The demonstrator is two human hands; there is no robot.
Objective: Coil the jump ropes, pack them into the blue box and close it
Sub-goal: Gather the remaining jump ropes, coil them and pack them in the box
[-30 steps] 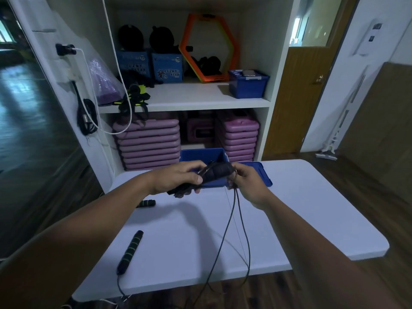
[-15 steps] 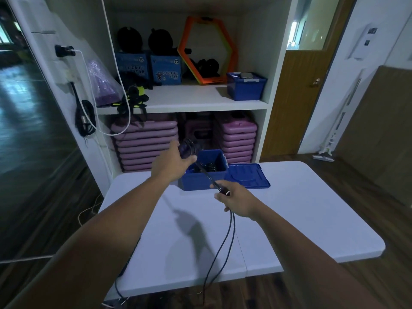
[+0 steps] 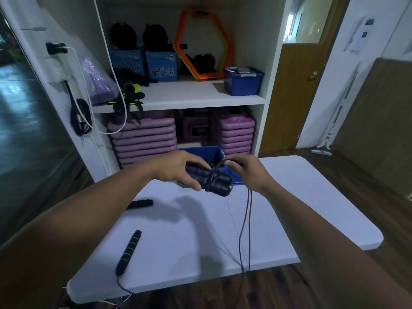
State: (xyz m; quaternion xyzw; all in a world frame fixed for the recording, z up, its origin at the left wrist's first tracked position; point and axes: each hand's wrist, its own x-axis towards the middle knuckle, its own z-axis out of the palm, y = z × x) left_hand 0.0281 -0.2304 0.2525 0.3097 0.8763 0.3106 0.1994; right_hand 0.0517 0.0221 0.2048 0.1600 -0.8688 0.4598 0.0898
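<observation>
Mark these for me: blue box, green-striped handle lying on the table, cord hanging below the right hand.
blue box (image 3: pixel 196 152): head view, inside of its back wall.
green-striped handle (image 3: pixel 129 252): head view, middle of its length.
hanging cord (image 3: pixel 249 197): head view, upper part of the straight run.

— Dim throughout, with a cold bluish cast. Brightest at the window (image 3: pixel 307 21) above the door (image 3: pixel 296 90), upper right, nearly blown out.
— Pale sheen too on the glossy dark surface (image 3: pixel 24 103) at far left. Soft, broad shadows (image 3: pixel 189 210) over the white bench (image 3: pixel 312 208), cast toward the near side.
— Murky in the darks: almost no detail in the handles (image 3: pixel 217 182), barely a trace of the thin cord (image 3: pixel 249 219).
— Heavy wide-angle bending at the edges: leaning uprights on the shelf unit (image 3: pixel 270 85), stretched, soft forearms (image 3: pixel 66 241) in the bottom corners.
</observation>
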